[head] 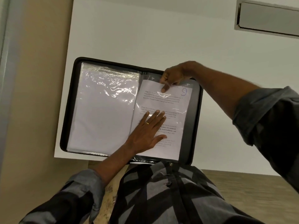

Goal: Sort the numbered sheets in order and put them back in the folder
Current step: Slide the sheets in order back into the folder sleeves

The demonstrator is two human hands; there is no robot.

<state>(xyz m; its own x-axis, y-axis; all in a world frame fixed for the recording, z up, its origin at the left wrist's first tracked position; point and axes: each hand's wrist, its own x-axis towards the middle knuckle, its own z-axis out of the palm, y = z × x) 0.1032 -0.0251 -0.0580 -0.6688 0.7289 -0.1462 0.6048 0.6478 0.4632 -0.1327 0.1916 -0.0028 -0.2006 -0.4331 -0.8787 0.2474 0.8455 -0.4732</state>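
Observation:
A black zip folder (196, 120) lies open on the white table (145, 38). Its left side holds clear plastic sleeves (103, 110) with white sheets inside. On its right side lies a printed sheet marked 9 (176, 104), partly under a clear sleeve. My left hand (148, 131) rests flat on the lower half of that sheet, fingers spread, a gold ring on one finger. My right hand (171, 78) pinches the sheet's top edge near the middle, thumb on top.
A recessed grey metal panel (267, 16) sits in the table at the far right. The table's left edge borders a beige floor (37, 78). My patterned shirt (169, 196) covers the near edge below the folder.

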